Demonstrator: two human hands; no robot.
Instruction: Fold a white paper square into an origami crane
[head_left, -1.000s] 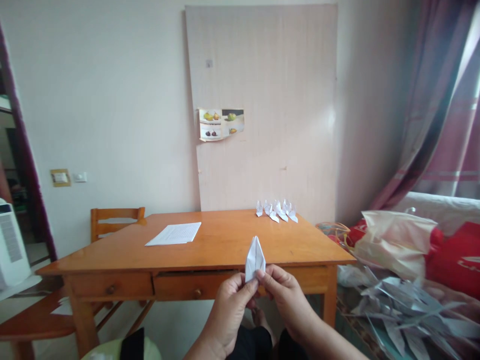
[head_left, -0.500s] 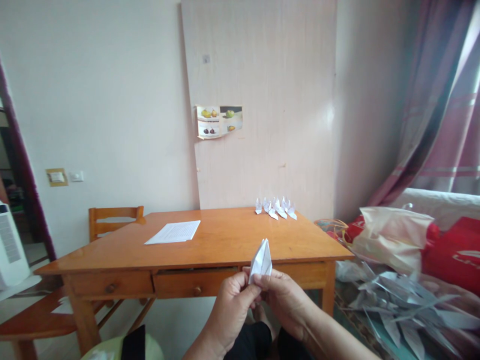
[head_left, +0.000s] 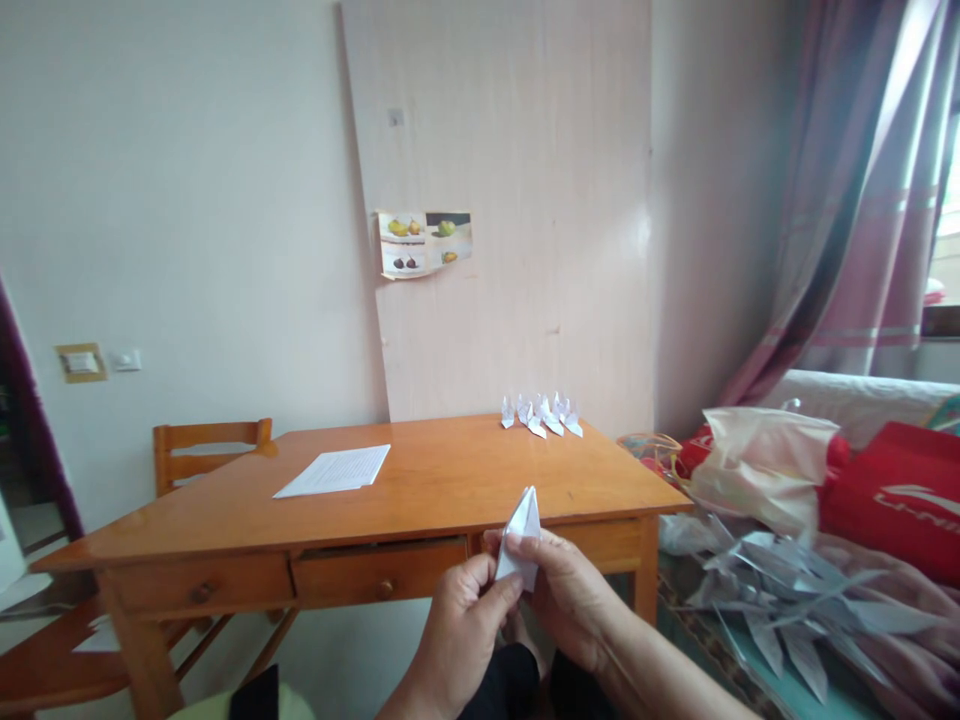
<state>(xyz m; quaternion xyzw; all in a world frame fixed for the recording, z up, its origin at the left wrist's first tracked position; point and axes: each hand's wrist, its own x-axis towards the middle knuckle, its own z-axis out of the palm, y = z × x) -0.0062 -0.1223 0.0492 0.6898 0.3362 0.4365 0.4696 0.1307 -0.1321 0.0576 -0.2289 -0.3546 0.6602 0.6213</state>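
Note:
A piece of folded white paper (head_left: pixel 524 515), narrowing to a point at its top, is pinched between both hands in front of the table's near edge. My left hand (head_left: pixel 469 610) grips its lower left side, thumb pressed on the face. On the right side, my right hand (head_left: pixel 564 585) has its thumb lying across the middle of the paper. The fingers behind the paper are mostly hidden. Several folded white paper figures (head_left: pixel 541 416) with upright points stand together at the table's far right corner.
The wooden table (head_left: pixel 435 470) bears a stack of printed sheets (head_left: pixel 335 471) on its left. A chair (head_left: pixel 214 445) stands behind it. At right, a pile of folded paper strips (head_left: pixel 795 600) lies near a cream bag (head_left: pixel 761 465) and a red bag (head_left: pixel 900 500).
My right thumb has moved up from the paper's lower part to its middle. My left thumb sits a little lower. The whole view has shifted slightly to the right.

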